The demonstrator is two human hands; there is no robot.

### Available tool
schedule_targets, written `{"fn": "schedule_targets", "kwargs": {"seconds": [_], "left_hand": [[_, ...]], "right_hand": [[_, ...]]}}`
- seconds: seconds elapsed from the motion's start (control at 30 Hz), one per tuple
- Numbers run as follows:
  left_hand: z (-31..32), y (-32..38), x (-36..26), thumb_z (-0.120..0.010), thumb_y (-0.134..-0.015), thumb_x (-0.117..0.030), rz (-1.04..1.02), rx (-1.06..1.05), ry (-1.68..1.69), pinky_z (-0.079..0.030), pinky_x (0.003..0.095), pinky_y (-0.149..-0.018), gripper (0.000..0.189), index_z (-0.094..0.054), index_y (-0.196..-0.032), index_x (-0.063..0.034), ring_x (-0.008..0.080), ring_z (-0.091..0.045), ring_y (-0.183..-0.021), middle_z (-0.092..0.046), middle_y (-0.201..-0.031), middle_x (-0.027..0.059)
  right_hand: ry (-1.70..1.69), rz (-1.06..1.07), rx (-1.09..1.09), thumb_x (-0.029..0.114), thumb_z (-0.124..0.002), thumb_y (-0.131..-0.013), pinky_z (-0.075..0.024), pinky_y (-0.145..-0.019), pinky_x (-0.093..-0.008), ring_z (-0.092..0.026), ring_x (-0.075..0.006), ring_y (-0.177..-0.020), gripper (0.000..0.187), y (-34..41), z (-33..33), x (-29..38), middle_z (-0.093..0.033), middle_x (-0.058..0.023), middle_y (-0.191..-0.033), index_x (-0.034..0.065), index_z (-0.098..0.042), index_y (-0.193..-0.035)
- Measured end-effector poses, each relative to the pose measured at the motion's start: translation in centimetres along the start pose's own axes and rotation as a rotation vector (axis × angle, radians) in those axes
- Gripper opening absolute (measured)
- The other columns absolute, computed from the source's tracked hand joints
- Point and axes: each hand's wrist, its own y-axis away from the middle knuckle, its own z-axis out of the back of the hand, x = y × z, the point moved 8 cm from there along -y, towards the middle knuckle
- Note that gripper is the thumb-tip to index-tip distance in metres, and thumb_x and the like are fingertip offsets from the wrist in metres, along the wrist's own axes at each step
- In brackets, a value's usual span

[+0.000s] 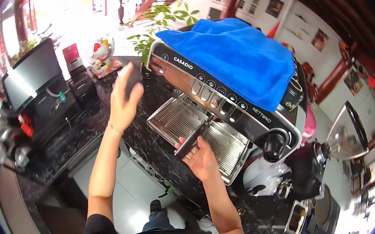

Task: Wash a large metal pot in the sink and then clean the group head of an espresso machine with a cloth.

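Note:
A Casadio espresso machine (181,82) stands on a black marble-patterned counter (146,147) in front of me. Its portafilter, fitted under the group head, points towards me by its black handle (193,143). My right hand (204,161) holds that handle from below, the thumb on the near side and fingertips showing past the far side. Below it lies the slatted metal drip tray (229,145). My left hand (124,101) is raised to the left of the machine, empty, with thumb and fingers apart. A blue cloth (231,58) drapes over the machine's top.
To the right are a black steam knob (272,149), a clear plastic bag (263,176), a coffee grinder with a clear hopper (348,137) and a small metal container (295,215) with a brush. A monitor (36,72) and a lucky cat figurine (101,53) stand left.

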Motion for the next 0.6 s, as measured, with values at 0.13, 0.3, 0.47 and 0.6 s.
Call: {"fn": "schedule_targets", "kwargs": {"seconds": [0.13, 0.3, 0.47, 0.6], "left_hand": [[-3.8, -5.3, 2.4, -0.050, -0.081, -0.024, 0.079, 0.027, 0.308, -0.033, 0.0338, -0.089, 0.049, -0.037, -0.120, 0.0027, 0.0292, -0.044, -0.107, -0.045, -0.116, 0.0207], [-4.6, -5.8, 1.1, -0.064, -0.067, -0.040, -0.010, 0.007, 0.111, -0.038, 0.0361, -0.085, 0.078, -0.031, -0.123, 0.0022, 0.0342, -0.045, -0.105, -0.043, -0.116, 0.0231], [-4.8, -5.8, -0.3, -0.064, -0.064, -0.044, -0.061, -0.011, 0.007, -0.039, 0.0377, -0.083, 0.082, -0.030, -0.123, 0.0005, 0.0351, -0.046, -0.102, -0.041, -0.116, 0.0222], [-4.1, -5.6, 1.2, -0.069, -0.062, -0.032, 0.065, 0.169, 0.112, -0.040, 0.0370, -0.081, 0.077, -0.032, -0.122, 0.0001, 0.0330, -0.049, -0.097, -0.044, -0.113, 0.0195]], "right_hand": [[-0.114, -0.001, -0.101, 0.016, -0.056, -0.076, -0.0444, -0.067, -0.0359, -0.052, -0.0200, -0.067, 0.013, -2.6, -1.3, -0.8, -0.052, -0.0037, -0.072, 0.0096, -0.047, -0.082], [-0.093, 0.195, -0.323, 0.011, -0.052, -0.072, -0.0336, -0.043, -0.0235, -0.039, -0.0099, -0.048, 0.009, -4.0, -0.2, -0.9, -0.041, 0.0015, -0.057, 0.0124, -0.043, -0.074], [-0.174, 0.388, -0.333, 0.005, -0.049, -0.069, -0.0320, -0.040, -0.0257, -0.037, -0.0123, -0.043, 0.011, -6.6, -0.8, -1.5, -0.037, 0.0001, -0.050, 0.0101, -0.041, -0.063], [-0.381, 0.765, -0.592, 0.003, -0.050, -0.066, -0.0378, -0.043, -0.0321, -0.040, -0.0181, -0.042, 0.011, -11.9, -3.6, -0.8, -0.039, -0.0044, -0.053, 0.0048, -0.040, -0.064]]}}
